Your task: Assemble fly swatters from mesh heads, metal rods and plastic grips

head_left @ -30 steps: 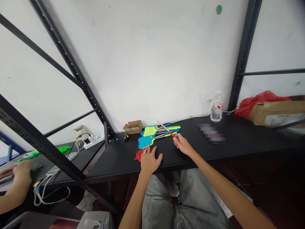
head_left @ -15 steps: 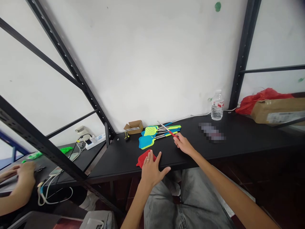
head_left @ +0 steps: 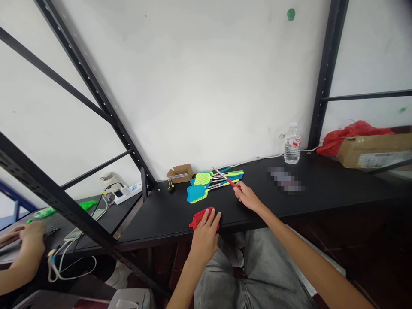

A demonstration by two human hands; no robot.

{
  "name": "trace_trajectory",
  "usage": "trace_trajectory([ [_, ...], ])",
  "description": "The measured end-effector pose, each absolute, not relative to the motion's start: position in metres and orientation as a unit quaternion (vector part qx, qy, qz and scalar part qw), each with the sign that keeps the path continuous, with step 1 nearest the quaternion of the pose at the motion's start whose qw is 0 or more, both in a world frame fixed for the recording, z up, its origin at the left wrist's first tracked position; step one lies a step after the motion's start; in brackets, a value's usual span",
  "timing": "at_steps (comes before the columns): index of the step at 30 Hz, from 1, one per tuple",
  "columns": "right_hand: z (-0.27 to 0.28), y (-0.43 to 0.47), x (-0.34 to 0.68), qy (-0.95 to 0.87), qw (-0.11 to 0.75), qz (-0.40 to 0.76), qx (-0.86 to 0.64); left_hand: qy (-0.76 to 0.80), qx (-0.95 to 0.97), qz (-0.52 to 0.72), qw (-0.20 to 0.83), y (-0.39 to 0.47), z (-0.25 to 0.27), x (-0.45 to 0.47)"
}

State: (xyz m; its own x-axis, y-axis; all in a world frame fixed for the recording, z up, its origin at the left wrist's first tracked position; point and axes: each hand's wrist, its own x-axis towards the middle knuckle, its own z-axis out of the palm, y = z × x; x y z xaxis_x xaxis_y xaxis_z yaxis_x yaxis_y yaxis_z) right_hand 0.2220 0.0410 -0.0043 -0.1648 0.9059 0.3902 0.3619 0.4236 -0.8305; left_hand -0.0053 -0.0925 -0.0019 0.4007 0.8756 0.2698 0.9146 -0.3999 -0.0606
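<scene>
My left hand (head_left: 206, 234) is at the front edge of the black table, its fingers laid over a red fly swatter head (head_left: 197, 221) and closed on it; the thumb is mostly hidden. My right hand (head_left: 247, 197) grips the red handle (head_left: 232, 183) of a metal rod (head_left: 219, 172), which points up and left over the table. Behind the hands lie several fly swatters with blue and yellow-green heads; a blue head (head_left: 195, 193) is nearest. A yellow-green head (head_left: 202, 178) rests just beyond it. Their handles point right.
A small open cardboard box (head_left: 179, 172) and a black-and-yellow tool (head_left: 170, 186) stand left of the swatters. A water bottle (head_left: 292, 143) and a larger carton (head_left: 375, 150) with red plastic are at right. Another person's hands (head_left: 32, 234) work beside a power strip (head_left: 128, 192).
My left hand has slid slightly right with the red swatter head, its spread fingers drawing together and the thumb tucking away. My right hand keeps its grip on the red handle.
</scene>
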Motion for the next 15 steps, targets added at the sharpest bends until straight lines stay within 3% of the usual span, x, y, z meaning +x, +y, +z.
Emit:
trace_trajectory([
  [8, -0.004, 0.04, 0.222, -0.703, 0.464, 0.295, -0.452, -0.6, -0.769, -0.104, 0.194, -0.097, -0.011, -0.045],
  [15, -0.003, 0.04, 0.223, -0.706, 0.461, 0.291, -0.452, -0.615, -0.757, -0.132, 0.179, -0.096, -0.017, -0.051],
])
